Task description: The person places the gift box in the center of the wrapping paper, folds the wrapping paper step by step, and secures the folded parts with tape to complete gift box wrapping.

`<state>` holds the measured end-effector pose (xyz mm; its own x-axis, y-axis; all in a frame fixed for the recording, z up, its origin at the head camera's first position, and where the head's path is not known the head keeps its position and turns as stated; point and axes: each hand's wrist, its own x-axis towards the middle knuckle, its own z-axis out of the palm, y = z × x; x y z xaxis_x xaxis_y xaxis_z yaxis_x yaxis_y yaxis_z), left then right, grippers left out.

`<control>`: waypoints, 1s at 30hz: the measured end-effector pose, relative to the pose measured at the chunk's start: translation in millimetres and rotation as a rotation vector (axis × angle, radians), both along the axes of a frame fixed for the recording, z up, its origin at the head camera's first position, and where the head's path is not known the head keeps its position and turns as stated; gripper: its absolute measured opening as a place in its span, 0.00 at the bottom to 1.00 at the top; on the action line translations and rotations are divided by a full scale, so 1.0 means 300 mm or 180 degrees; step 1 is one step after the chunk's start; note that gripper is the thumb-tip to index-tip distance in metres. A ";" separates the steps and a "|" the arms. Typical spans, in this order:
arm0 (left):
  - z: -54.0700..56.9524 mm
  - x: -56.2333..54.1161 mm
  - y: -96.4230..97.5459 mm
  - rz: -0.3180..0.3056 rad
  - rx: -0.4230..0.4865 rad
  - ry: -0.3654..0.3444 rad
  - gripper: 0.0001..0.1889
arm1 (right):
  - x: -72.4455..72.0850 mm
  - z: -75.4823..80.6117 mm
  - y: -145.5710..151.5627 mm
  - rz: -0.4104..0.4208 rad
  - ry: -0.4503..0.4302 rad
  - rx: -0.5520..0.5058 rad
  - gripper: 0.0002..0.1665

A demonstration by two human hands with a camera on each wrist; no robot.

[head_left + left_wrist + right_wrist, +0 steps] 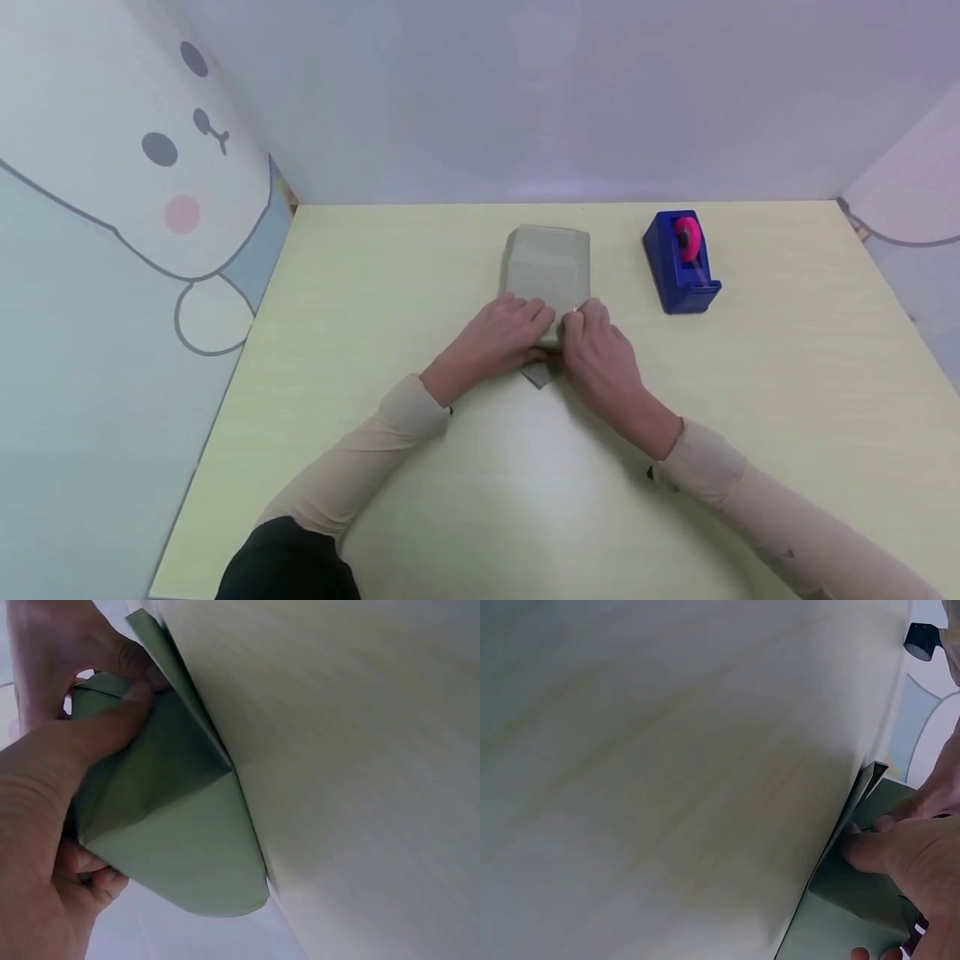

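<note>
A grey-green paper-wrapped package (547, 262) lies on the table, its near end facing the person. My left hand (506, 333) grips the near left of it, fingers curled over the top. In the left wrist view, the left thumb (124, 724) presses the folded paper end (161, 772). My right hand (600, 354) holds the near right corner with curled fingers. The right wrist view has the right thumb (866, 851) pressed against the paper end too. A pointed paper flap (537, 375) sticks out below the hands along the tabletop. The fingers partly hide the near edge.
A blue tape dispenser (678, 275) with a pink tape roll (688, 239) stands to the right of the package. The pale yellow table (375, 267) meets a plain wall behind and printed panels at both sides. A dark rounded shape (288, 562) shows at the bottom left.
</note>
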<state>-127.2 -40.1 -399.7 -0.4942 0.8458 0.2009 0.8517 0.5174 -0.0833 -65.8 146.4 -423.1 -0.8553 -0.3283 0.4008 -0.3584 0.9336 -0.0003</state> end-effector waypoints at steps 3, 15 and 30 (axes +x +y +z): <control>0.006 0.011 -0.026 0.0182 0.0060 -0.0163 0.26 | 0.004 0.003 -0.004 0.0028 -0.0060 0.0013 0.24; -0.046 -0.010 -0.058 0.0374 0.0146 -0.0351 0.41 | 0.008 -0.006 -0.001 0.0042 0.0101 -0.0030 0.32; -0.046 -0.016 -0.039 0.0448 -0.0082 -0.0314 0.40 | 0.043 0.005 0.018 0.0004 -0.0370 -0.0274 0.37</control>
